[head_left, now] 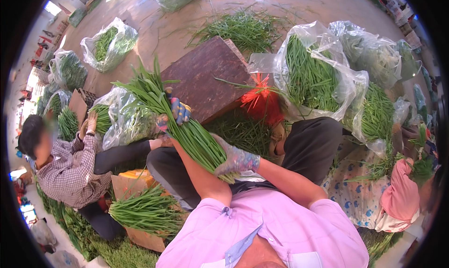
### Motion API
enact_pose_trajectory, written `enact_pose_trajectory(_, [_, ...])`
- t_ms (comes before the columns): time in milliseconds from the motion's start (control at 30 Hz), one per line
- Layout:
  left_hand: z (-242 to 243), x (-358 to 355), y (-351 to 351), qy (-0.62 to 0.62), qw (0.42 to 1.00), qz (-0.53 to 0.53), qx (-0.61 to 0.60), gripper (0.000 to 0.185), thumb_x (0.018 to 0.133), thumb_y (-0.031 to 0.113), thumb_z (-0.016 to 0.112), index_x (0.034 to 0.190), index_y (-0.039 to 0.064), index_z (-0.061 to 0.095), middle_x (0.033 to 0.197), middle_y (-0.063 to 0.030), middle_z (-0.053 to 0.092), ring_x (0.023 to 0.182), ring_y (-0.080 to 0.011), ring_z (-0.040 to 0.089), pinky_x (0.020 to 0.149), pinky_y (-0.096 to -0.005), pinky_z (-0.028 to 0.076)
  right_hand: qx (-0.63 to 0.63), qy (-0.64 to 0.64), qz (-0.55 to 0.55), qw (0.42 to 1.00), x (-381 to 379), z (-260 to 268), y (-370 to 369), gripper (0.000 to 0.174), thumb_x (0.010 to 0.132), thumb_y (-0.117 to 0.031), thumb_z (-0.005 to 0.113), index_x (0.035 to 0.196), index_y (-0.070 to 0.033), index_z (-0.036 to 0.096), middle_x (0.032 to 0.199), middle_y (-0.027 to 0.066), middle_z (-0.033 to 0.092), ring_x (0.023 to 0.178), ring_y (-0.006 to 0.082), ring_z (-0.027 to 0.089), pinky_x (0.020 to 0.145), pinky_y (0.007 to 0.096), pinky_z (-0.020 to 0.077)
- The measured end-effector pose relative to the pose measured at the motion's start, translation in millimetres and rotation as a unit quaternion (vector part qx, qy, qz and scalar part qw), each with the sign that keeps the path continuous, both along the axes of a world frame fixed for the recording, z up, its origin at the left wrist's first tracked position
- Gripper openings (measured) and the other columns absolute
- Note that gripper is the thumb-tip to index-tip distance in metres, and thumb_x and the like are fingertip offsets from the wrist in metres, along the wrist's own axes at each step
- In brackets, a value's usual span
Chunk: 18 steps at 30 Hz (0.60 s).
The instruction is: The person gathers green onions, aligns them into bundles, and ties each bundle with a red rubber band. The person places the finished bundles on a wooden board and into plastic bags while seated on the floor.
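Note:
A thick bunch of long green leafy stalks, like garlic chives, [196, 134] slants across my lap. My left hand [177, 110], in a patterned glove, is wrapped around its middle, near the leafy end. Around the cut ends at the lower right is my right hand [236, 159], also in a patterned glove. Just beyond the bunch stands a dark wooden block or low table [207, 78]. A bundle of red ties [261, 99] hangs at its right corner.
Open plastic bags of green stalks [310, 75] stand at the right, others at the left [110, 43]. Loose greens [242, 29] lie on the floor behind the block. A bunch [145, 210] rests on cardboard [143, 238]. Co-workers sit at the left [70, 170] and right [400, 191].

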<state>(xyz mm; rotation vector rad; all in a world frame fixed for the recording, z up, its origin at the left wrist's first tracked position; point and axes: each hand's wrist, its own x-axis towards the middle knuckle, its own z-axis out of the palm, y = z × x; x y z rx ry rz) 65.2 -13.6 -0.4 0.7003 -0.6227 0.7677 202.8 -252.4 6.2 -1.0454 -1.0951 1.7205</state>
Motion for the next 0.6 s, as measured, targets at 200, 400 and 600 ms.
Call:
enact_pose_trajectory(200, [17.8,61.9,1.4,0.106,0.991,0.049,-0.061,0.076,0.093,0.032,0.07,0.155,0.003,0.036,0.087,-0.0067,0.063,0.076,-0.0217,0.067,0.073,-0.0355,0.055,-0.006,-0.013,-0.099,0.995,24.5,3.3,3.5,0.108,0.073,-0.019,0.093,0.158,-0.005,0.028,0.146,0.0109,0.054,0.133,0.0185,0.05,0.115,0.0359,0.0398])
enact_pose_trajectory(400, [-83.4,62.1,51.4,0.362,0.814,0.32,-0.324,0.077,0.098,0.062,0.052,0.151,0.006,0.046,0.135,-0.0137,0.059,0.116,-0.0331,0.061,0.1,-0.0503,0.051,-0.029,0.089,-0.124,0.988,57.1,-31.7,87.3,0.073,0.08,-0.009,0.084,0.144,-0.002,0.048,0.127,0.0091,0.067,0.112,0.017,0.065,0.099,0.0355,0.0524])
enact_pose_trajectory(600, [-164.5,56.6,-89.0,0.357,0.804,0.046,-0.473,0.088,0.095,0.075,0.048,0.154,0.009,0.045,0.15,-0.0159,0.053,0.13,-0.0384,0.055,0.112,-0.0562,0.044,-0.185,0.062,-0.131,0.972,75.7,-137.9,100.8,0.036,0.086,-0.015,0.077,0.119,-0.002,0.071,0.1,0.0088,0.076,0.087,0.0179,0.071,0.08,0.0353,0.0572])
